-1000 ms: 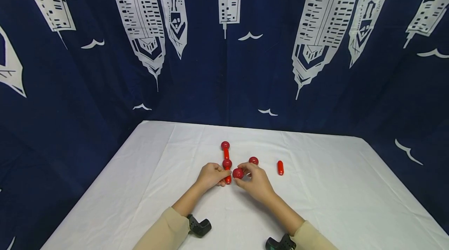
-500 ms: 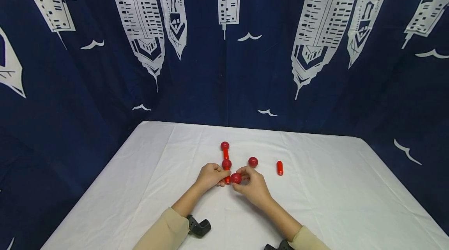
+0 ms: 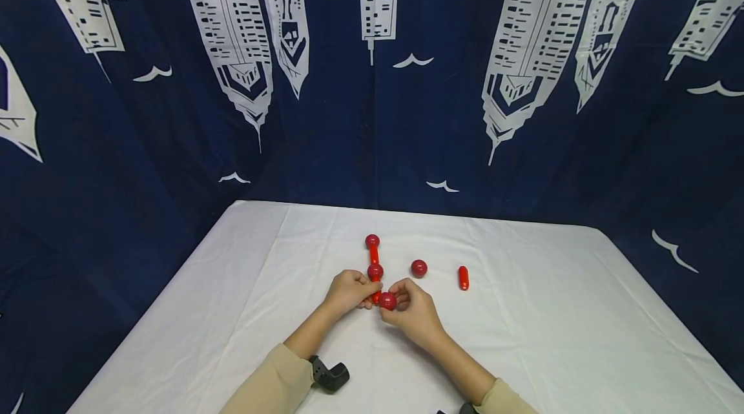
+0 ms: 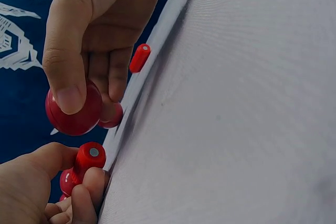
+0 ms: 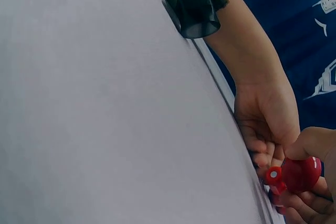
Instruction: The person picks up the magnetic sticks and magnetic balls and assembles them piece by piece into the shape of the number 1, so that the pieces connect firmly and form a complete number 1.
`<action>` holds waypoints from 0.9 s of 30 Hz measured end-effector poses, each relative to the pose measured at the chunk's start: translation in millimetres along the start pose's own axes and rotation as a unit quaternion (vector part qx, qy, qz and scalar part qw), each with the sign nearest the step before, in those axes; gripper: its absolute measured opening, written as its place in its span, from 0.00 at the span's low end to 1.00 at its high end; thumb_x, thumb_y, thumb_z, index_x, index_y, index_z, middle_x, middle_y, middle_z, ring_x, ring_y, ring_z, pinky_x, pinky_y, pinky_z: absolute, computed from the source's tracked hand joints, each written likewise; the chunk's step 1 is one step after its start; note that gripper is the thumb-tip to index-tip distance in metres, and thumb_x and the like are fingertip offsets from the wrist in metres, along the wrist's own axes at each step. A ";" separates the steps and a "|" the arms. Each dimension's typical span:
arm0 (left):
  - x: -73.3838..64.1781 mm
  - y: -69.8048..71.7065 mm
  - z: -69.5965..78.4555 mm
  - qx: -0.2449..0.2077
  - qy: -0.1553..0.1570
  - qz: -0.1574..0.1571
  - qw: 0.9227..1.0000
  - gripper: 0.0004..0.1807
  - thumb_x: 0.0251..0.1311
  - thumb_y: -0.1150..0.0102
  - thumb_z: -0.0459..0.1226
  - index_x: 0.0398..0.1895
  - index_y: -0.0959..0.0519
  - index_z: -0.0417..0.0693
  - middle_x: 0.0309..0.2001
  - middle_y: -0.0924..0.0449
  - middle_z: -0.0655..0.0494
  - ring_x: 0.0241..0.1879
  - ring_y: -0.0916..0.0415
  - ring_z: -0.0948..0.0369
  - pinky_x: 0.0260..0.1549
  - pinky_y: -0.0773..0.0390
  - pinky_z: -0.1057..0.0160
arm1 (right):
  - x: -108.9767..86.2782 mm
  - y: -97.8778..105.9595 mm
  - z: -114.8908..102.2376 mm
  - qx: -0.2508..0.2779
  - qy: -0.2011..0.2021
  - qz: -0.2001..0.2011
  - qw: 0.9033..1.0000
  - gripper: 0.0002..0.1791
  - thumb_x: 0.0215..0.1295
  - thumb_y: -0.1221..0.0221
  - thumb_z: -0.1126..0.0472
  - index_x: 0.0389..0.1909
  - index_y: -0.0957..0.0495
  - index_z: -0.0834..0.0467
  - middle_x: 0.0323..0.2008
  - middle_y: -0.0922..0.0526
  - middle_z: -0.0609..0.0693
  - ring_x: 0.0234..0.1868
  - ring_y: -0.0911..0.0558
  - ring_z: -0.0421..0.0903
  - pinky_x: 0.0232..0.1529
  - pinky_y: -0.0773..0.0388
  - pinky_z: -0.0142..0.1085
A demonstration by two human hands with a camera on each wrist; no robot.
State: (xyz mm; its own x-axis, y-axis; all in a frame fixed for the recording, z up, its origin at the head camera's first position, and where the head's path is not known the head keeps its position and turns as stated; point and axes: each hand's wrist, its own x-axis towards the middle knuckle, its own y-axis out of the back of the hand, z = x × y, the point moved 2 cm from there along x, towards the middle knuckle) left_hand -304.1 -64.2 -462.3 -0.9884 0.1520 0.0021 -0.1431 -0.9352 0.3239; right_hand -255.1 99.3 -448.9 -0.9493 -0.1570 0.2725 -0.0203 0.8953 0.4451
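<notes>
A chain of red pieces runs away from me on the white table: a far ball, a far rod, a middle ball and a near rod. My left hand pinches that near rod between thumb and fingers. The rod's end, with a grey disc on it, shows uncovered in the left wrist view. My right hand holds another red ball by thumb and fingertips, right beside the rod's near end. In the left wrist view a gap shows between the ball and the rod's end.
A loose red ball lies beyond my right hand. Further right is a loose red rod. The white-covered table ends at a dark blue curtain with white printed buildings. A black device is strapped at my left wrist.
My right hand has brought its ball toward me and left, down to the near end of the held rod. The left hand keeps its place on the rod.
</notes>
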 end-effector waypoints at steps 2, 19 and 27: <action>-0.3 -0.2 0.3 -0.001 -0.003 0.002 1.000 0.13 0.57 0.32 0.38 0.23 0.23 0.38 0.13 0.26 0.58 0.12 0.28 0.69 0.15 0.28 0.75 | -1.3 -2.2 0.6 0.002 0.001 -0.005 1.000 0.19 0.45 0.28 0.68 0.37 0.26 0.62 0.30 0.23 0.49 0.32 0.23 0.44 0.36 0.22 0.31; 0.9 0.2 -0.5 -0.009 0.003 -0.003 1.000 0.14 0.58 0.33 0.38 0.21 0.23 0.39 0.12 0.26 0.59 0.12 0.29 0.70 0.15 0.30 0.76 | -6.8 -10.3 3.0 -0.026 0.005 -0.026 0.999 0.20 0.44 0.26 0.64 0.34 0.26 0.60 0.23 0.26 0.47 0.26 0.27 0.40 0.27 0.29 0.29; 0.7 0.9 -1.6 -0.019 0.015 -0.007 1.000 0.13 0.58 0.33 0.38 0.21 0.22 0.39 0.12 0.26 0.59 0.12 0.29 0.70 0.15 0.30 0.76 | -7.1 -11.7 3.5 -0.034 0.017 -0.017 0.999 0.20 0.43 0.25 0.63 0.33 0.26 0.60 0.24 0.26 0.45 0.27 0.27 0.40 0.27 0.29 0.29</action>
State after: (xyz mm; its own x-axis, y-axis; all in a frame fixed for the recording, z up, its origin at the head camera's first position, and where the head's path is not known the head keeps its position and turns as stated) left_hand -305.0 -65.4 -463.5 -0.9873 0.1558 -0.0300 -0.1578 -0.9445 0.2882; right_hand -249.2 91.4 -459.1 -0.9374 -0.2021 0.2836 -0.0307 0.8592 0.5107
